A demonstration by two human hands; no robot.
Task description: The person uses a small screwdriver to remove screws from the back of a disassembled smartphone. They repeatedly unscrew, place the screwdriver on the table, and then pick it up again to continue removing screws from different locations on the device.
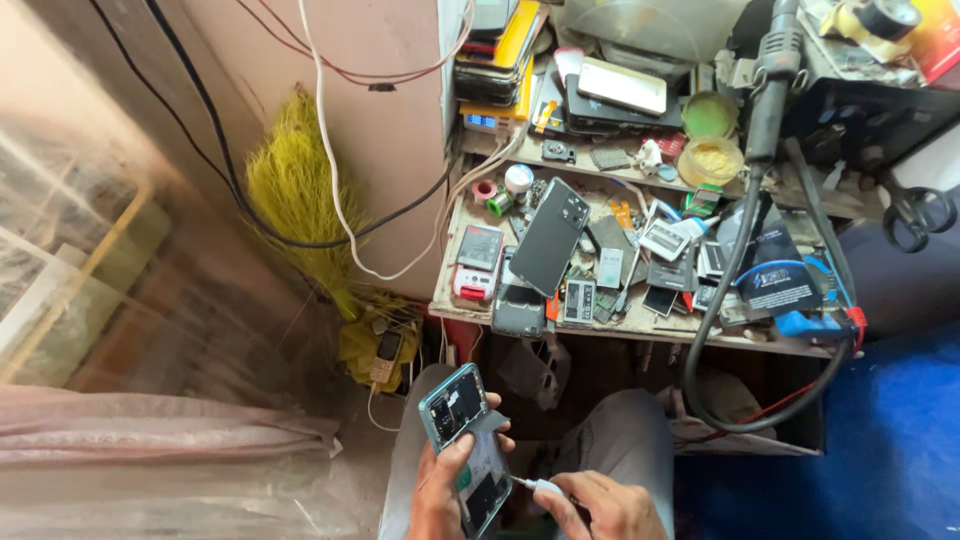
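Cluttered wooden bench (640, 325) ahead; left hand (440, 490) clasps opened phone (466, 447) over lap, right hand (598, 508) pinches thin screwdriver (540, 487) at its lower edge.

Opened teal phone (466, 443), circuitry exposed, tilted above the lap; slim white-handled tool (541, 487) touching it.

I am looking into a cramped phone repair workshop. The worktop (640, 325) at upper right is crowded with phone backs (550, 236), batteries (479, 247) and a hot-air tool (770, 90).

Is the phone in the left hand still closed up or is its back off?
Open: the phone in the left hand shows bare internals, no back cover. The right hand holds a tool to it.
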